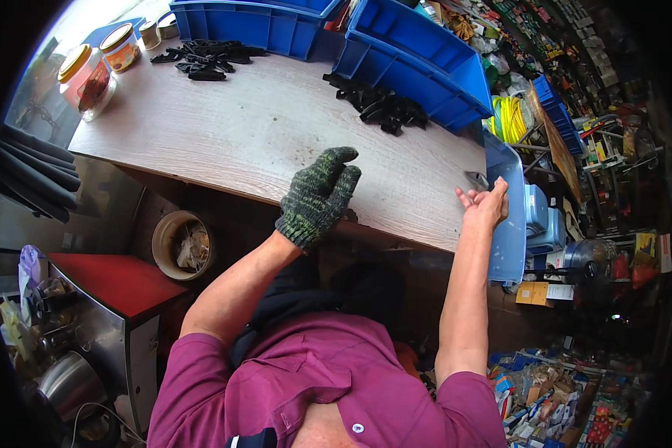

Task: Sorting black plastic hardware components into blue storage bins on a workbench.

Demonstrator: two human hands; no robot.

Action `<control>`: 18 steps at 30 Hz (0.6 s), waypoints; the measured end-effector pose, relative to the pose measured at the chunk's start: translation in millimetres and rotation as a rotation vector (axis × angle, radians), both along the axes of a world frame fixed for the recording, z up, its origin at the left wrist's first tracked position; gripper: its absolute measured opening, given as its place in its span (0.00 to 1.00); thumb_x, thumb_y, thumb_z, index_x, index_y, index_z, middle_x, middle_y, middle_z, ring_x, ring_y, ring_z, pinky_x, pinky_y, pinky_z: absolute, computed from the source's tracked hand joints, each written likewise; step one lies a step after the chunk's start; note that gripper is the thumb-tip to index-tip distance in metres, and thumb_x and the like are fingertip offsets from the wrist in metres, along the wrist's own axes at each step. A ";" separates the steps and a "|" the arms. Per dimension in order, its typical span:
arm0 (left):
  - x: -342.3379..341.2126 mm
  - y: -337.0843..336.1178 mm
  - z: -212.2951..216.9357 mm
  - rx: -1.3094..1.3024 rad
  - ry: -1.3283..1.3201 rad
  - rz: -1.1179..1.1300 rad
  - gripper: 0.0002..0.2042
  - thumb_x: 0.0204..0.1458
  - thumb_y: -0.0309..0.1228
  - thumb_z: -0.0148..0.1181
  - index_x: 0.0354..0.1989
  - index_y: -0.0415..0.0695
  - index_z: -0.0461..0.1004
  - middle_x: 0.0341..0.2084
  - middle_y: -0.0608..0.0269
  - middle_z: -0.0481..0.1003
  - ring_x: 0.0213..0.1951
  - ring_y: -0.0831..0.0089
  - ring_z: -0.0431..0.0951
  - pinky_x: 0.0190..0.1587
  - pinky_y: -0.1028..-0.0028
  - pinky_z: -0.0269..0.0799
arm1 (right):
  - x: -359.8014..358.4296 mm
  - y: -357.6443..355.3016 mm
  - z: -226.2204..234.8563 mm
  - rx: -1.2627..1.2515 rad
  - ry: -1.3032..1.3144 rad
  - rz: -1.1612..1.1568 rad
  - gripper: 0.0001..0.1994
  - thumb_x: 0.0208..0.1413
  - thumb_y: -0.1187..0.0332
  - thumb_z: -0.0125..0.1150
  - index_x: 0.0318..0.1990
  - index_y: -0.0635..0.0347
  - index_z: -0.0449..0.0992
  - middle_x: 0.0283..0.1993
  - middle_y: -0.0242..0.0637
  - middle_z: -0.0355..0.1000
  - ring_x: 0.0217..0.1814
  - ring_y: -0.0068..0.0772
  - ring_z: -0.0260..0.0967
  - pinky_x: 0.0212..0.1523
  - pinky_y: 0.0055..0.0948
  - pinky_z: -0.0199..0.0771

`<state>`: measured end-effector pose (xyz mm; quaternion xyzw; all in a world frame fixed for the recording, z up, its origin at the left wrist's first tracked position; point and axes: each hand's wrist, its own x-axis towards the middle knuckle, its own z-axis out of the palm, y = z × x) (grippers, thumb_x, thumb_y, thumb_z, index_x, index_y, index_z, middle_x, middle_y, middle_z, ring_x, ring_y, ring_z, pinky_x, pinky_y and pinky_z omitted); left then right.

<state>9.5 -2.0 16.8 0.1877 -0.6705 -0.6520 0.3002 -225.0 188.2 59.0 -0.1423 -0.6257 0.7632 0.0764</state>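
My left hand [320, 196] wears a dark green knitted glove and hovers at the front edge of the pale wood-grain table [224, 134]. Its fingers are loosely bent with a gap between them, and nothing shows in them. At the table's right end, my bare right hand [487, 204] has bent fingers around the near end of a small flat dark grey object [476, 180]; its kind is unclear. Black plastic pieces lie in one pile [384, 107] before the right blue crate [418, 63] and another [204, 57] before the left blue crate [250, 30].
Lidded jars [86, 78] stand at the table's far left. A light blue plastic bin [506, 231] adjoins the right end, near a yellow coiled hose [508, 119]. Below left are a round waste bucket [183, 245] and a red-topped cabinet [119, 280]. Crowded goods fill the right side.
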 end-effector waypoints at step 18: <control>-2.5 4.6 -6.5 -0.320 0.021 0.127 0.14 0.57 0.26 0.63 0.52 0.40 0.76 0.33 0.54 0.80 0.33 0.70 0.81 0.38 0.70 0.76 | 13.5 -130.5 -21.5 0.813 -0.024 0.682 0.17 0.51 0.58 0.70 0.41 0.63 0.82 0.18 0.32 0.65 0.09 0.22 0.55 0.09 0.29 0.63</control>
